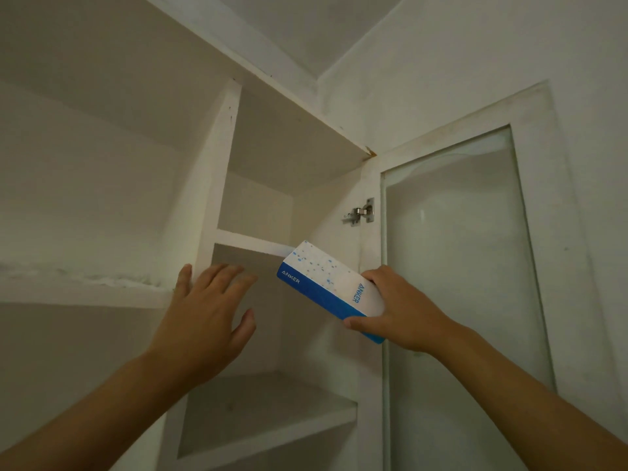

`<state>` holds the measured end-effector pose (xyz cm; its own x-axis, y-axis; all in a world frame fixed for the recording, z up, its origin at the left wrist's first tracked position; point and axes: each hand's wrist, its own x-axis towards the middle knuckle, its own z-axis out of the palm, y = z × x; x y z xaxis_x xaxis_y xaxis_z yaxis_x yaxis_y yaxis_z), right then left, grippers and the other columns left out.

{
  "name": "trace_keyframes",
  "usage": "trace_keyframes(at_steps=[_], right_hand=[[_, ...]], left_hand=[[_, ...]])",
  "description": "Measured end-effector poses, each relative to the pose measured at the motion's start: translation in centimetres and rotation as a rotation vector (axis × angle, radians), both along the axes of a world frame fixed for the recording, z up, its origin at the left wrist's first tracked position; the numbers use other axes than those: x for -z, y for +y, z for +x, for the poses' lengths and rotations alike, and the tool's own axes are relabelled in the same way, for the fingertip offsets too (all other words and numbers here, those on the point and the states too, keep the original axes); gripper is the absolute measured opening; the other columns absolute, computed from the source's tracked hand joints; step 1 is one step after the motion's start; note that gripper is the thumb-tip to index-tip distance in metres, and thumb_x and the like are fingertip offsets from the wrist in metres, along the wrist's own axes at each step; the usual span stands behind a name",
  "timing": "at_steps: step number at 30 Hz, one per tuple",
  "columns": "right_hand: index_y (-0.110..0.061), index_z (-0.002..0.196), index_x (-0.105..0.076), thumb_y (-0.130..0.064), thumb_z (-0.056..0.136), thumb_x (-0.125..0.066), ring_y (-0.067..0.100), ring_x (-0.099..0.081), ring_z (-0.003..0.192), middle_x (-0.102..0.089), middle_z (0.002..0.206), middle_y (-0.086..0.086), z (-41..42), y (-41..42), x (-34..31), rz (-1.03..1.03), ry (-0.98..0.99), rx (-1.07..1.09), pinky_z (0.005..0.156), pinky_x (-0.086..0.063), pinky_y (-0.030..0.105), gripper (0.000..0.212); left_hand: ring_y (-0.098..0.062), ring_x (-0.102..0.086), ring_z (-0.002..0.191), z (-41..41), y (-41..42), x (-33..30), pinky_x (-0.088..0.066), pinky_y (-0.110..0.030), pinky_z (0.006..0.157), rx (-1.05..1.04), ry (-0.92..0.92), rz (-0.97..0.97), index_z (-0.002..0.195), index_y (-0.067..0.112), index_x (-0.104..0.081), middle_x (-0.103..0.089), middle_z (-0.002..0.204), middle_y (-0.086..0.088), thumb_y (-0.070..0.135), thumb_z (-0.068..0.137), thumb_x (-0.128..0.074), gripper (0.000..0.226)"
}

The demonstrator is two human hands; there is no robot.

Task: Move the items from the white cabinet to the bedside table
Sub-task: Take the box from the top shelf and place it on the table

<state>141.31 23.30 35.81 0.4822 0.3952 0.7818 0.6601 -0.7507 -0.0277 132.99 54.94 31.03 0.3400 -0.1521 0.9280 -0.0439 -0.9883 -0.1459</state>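
Observation:
A white and blue Anker box (326, 283) is tilted in the air in front of the white cabinet (217, 185). My right hand (404, 314) grips its lower right end, thumb under the blue side. My left hand (204, 317) is raised to the left of the box, fingers spread, holding nothing, in front of the cabinet's upright divider. The shelves that I can see inside the cabinet hold nothing. The bedside table is out of view.
The cabinet door (455, 266) with a glass panel stands open at the right, hung on a metal hinge (362, 212). A lower shelf (272, 413) lies below my hands. A ledge (81, 287) runs along the left wall.

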Motion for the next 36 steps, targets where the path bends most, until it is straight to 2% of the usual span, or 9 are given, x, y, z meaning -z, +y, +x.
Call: trace_keyframes(at_steps=[4, 9, 14, 22, 31, 36], right_hand=[[-0.040, 0.127, -0.043, -0.076, 0.073, -0.074, 0.003, -0.054, 0.101, -0.046, 0.114, -0.020, -1.5, -0.9, 1.3, -0.028, 0.007, -0.028, 0.084, -0.054, 0.029, 0.072], [-0.041, 0.132, -0.041, -0.082, 0.069, -0.070, 0.005, -0.055, 0.102, -0.045, 0.115, -0.021, -2.3, -1.6, 4.3, -0.084, 0.057, -0.084, 0.084, -0.057, 0.031, 0.081], [-0.040, 0.135, -0.039, -0.083, 0.069, -0.070, 0.005, -0.053, 0.103, -0.043, 0.115, -0.021, -2.8, -2.4, 8.8, -0.168, 0.108, -0.158, 0.085, -0.056, 0.031, 0.084], [-0.040, 0.138, -0.037, -0.084, 0.069, -0.068, 0.005, -0.046, 0.106, -0.039, 0.118, -0.022, -3.8, -1.9, 17.3, -0.295, 0.167, -0.324, 0.088, -0.049, 0.030, 0.088], [-0.037, 0.135, -0.041, -0.081, 0.069, -0.070, 0.002, -0.043, 0.104, -0.040, 0.118, -0.022, -8.4, 2.3, 27.2, -0.340, 0.284, -0.547, 0.087, -0.045, 0.028, 0.085], [-0.036, 0.139, -0.041, -0.080, 0.071, -0.070, 0.003, -0.041, 0.106, -0.040, 0.122, -0.021, -13.1, 5.9, 32.8, -0.387, 0.334, -0.675, 0.085, -0.040, 0.025, 0.087]], left_hand=[[-0.025, -0.048, 0.136, -1.8, -0.7, 1.4, -0.032, -0.061, 0.117, -0.007, 0.062, -0.032, 0.142, 0.027, -0.053, -0.057, 0.143, 0.000, 0.051, 0.091, -0.034, 0.059], [-0.020, -0.044, 0.141, -3.9, -2.7, 3.7, -0.028, -0.055, 0.122, -0.021, 0.121, -0.103, 0.149, 0.030, -0.044, -0.050, 0.149, 0.005, 0.059, 0.090, -0.030, 0.067], [-0.019, -0.043, 0.140, -6.0, -4.6, 7.2, -0.035, -0.052, 0.119, -0.039, 0.197, -0.151, 0.153, 0.029, -0.039, -0.049, 0.151, 0.004, 0.062, 0.090, -0.035, 0.071], [-0.015, -0.049, 0.135, -10.9, -6.9, 15.8, -0.037, -0.052, 0.117, -0.202, 0.358, -0.119, 0.144, 0.028, -0.050, -0.058, 0.141, 0.009, 0.056, 0.093, -0.035, 0.060], [-0.014, -0.053, 0.127, -20.6, -6.8, 24.9, -0.044, -0.045, 0.112, -0.345, 0.478, -0.285, 0.143, 0.028, -0.052, -0.061, 0.136, 0.009, 0.059, 0.094, -0.038, 0.059], [-0.018, -0.053, 0.128, -28.0, -6.4, 30.6, -0.044, -0.050, 0.111, -0.466, 0.536, -0.381, 0.141, 0.024, -0.053, -0.061, 0.136, 0.006, 0.055, 0.096, -0.041, 0.056]])
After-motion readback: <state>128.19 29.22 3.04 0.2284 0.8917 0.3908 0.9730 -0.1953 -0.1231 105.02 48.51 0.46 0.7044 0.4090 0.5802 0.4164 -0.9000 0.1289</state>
